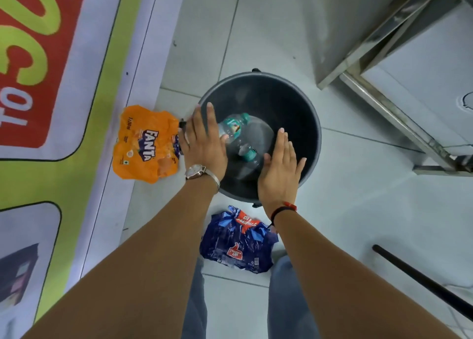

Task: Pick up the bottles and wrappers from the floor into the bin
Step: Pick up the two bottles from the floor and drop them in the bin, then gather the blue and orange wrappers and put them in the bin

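the blue wrapper lies on the floor nearest the person's feet, just beside the bin, and both hands hang over the bin's mouth, the left hand and right hand flat, each grip released and empty. two clear bottles already rest inside, while the orange wrapper sits on the floor by the bin's left side. i'd reach down for one wrapper, pinch it whole, and release well inside the rim.

Two clear bottles with teal labels lie in my dark round bin. Orange Fanta wrapper and blue wrapper lie crumpled on the floor beside it.
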`<state>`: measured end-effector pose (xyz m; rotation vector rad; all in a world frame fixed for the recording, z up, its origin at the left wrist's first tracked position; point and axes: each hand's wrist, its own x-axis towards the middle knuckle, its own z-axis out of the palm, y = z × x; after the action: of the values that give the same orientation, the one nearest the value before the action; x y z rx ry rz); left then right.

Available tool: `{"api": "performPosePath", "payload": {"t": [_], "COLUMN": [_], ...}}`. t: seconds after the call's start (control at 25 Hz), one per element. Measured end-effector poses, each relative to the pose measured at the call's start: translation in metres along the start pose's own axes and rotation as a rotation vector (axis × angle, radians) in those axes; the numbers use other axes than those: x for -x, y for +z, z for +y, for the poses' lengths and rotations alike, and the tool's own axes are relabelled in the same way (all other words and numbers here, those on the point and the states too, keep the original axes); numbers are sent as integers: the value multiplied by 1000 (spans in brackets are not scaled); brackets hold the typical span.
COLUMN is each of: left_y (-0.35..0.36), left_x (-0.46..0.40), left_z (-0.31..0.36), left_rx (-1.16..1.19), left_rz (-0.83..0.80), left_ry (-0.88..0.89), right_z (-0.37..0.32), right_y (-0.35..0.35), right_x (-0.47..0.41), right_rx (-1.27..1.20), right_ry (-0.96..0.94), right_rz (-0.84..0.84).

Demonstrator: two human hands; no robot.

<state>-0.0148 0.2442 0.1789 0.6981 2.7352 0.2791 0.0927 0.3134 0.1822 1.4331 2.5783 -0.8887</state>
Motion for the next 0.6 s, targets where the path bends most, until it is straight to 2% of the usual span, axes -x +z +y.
{"api": "performPosePath", "payload": {"t": [0.16,0.28,0.44,0.6], "left_y": [3,19,57,115], "left_x": [49,99,144,156], "left_z": [-51,-92,-112,-118], "left_rx": [55,16,-111,-167], "left_rz": [79,-16,-416,-583], "left_ry": [-193,-257,-74,223], "right_z": [14,41,82,114], "right_y": [-1,11,54,112], "right_x": [47,94,145,158], "right_rx": [-48,81,217,311], "right_ry": [-133,-273,-357,-306], "right_rz": [79,10,-154,-302]}}
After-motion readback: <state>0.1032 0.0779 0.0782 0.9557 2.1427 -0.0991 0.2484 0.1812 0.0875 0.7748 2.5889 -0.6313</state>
